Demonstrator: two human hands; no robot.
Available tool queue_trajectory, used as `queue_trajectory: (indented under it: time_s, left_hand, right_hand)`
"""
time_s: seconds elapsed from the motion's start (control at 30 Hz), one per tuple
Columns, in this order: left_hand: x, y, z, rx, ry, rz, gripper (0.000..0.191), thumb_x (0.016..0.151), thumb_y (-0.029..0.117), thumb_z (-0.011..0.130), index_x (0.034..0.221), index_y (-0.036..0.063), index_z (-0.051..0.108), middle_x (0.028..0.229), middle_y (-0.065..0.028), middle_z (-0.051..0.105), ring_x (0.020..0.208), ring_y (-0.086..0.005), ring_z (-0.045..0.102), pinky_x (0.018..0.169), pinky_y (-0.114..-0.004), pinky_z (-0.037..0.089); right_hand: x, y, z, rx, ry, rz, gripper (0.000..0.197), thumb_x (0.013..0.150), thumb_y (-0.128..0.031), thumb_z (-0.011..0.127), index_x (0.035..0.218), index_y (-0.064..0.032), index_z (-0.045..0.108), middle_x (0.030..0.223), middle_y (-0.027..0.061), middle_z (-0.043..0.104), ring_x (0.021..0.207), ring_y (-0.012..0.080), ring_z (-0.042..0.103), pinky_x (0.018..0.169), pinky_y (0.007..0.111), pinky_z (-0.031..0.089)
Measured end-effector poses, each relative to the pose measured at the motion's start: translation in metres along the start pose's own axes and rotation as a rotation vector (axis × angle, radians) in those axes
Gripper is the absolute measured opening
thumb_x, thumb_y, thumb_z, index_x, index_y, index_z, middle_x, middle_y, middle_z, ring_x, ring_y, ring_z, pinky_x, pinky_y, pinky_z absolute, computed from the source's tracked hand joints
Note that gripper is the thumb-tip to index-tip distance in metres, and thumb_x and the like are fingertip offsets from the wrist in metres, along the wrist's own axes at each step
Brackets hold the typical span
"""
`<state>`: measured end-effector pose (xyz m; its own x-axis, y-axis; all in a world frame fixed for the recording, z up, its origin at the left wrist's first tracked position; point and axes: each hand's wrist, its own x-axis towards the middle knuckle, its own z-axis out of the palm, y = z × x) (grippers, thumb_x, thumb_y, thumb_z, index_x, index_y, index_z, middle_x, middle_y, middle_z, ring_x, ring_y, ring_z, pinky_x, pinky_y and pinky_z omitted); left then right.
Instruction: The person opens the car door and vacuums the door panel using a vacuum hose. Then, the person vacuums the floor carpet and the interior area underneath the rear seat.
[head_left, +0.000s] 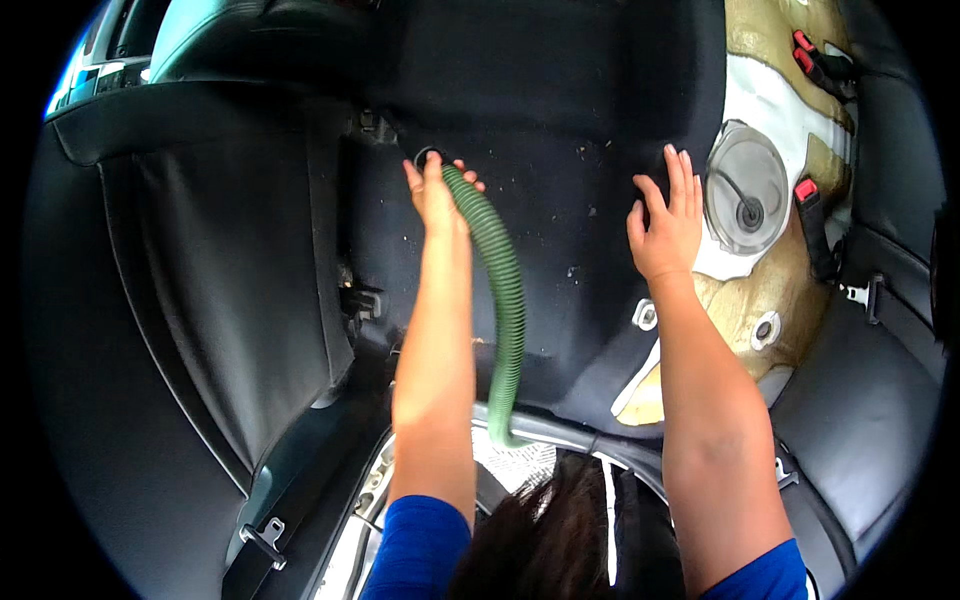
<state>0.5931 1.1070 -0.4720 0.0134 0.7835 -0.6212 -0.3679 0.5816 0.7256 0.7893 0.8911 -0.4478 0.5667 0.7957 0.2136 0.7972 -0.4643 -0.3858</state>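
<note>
My left hand (439, 191) grips the end of a green corrugated vacuum hose (506, 285) near the front seat's base, its dark end fitting (426, 155) at my fingertips. From there the hose curves down over the dark floor carpet (540, 225) and out across the door sill. To the right, my right hand (667, 217) lies with fingers spread at the carpet's right part and holds nothing. Just beside it is a round translucent access cover (748, 189) with a cable and grommet, set in white body metal.
A black front seat back (225, 300) stands at left. At right are tan padding (750, 300), red seat belt buckles (806, 189) and the dark rear backrest (870, 375). The door sill (547, 427) crosses below, with a white patterned plate (525, 461) beyond it.
</note>
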Motion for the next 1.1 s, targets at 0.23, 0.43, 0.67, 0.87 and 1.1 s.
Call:
queue_trajectory:
  time_s: [0.23, 0.43, 0.67, 0.87, 1.1]
  left_hand:
    - [-0.036, -0.029, -0.015, 0.061, -0.045, -0.176, 0.072, 0.099, 0.029, 0.059, 0.154, 0.0383, 0.013, 0.08, -0.0109, 0.058, 0.057, -0.0198, 0.057, 0.048, -0.035, 0.051]
    - [-0.059, -0.008, 0.013, 0.145, -0.023, -0.254, 0.085, 0.1, 0.022, 0.059, 0.159, 0.0354, 0.0, 0.078, -0.0095, 0.057, 0.053, -0.0178, 0.056, 0.045, -0.036, 0.053]
    - [-0.063, 0.016, 0.03, 1.166, -0.077, 0.093, 0.081, 0.095, 0.014, 0.062, 0.16, 0.025, 0.016, 0.076, -0.0125, 0.065, 0.05, -0.0219, 0.063, 0.046, -0.037, 0.055]
    - [-0.028, -0.033, 0.03, 1.805, -0.09, 0.424, 0.087, 0.089, 0.019, 0.064, 0.16, 0.0171, 0.014, 0.089, -0.0291, 0.069, 0.085, -0.0447, 0.069, 0.082, -0.051, 0.055]
    - [0.034, -0.013, 0.102, 1.833, -0.124, 0.526, 0.079, 0.087, 0.022, 0.064, 0.157, 0.0175, 0.026, 0.102, -0.0312, 0.069, 0.097, -0.0462, 0.068, 0.09, -0.051, 0.054]
  right_hand:
    - [-0.002, 0.012, -0.005, -0.024, 0.002, 0.021, 0.029, 0.081, -0.013, 0.064, 0.109, -0.016, 0.067, 0.157, 0.0092, 0.039, 0.146, 0.0295, 0.034, 0.119, 0.047, 0.03]
    - [0.001, 0.001, 0.002, 0.004, 0.008, 0.011, 0.029, 0.08, -0.013, 0.064, 0.109, -0.0158, 0.067, 0.157, 0.0093, 0.04, 0.146, 0.03, 0.035, 0.119, 0.047, 0.03]
    - [0.002, 0.006, -0.005, 0.006, 0.001, 0.024, 0.029, 0.08, -0.012, 0.065, 0.109, -0.0161, 0.067, 0.156, 0.0087, 0.04, 0.146, 0.0298, 0.035, 0.119, 0.047, 0.029]
    - [0.0, 0.005, 0.001, -0.004, 0.005, 0.03, 0.029, 0.079, -0.012, 0.065, 0.108, -0.0167, 0.067, 0.156, 0.0081, 0.04, 0.146, 0.0289, 0.035, 0.118, 0.047, 0.031]
    - [0.001, 0.005, -0.002, 0.002, -0.009, 0.041, 0.031, 0.078, -0.011, 0.065, 0.108, -0.0162, 0.067, 0.156, 0.0089, 0.041, 0.146, 0.0296, 0.035, 0.118, 0.047, 0.031]
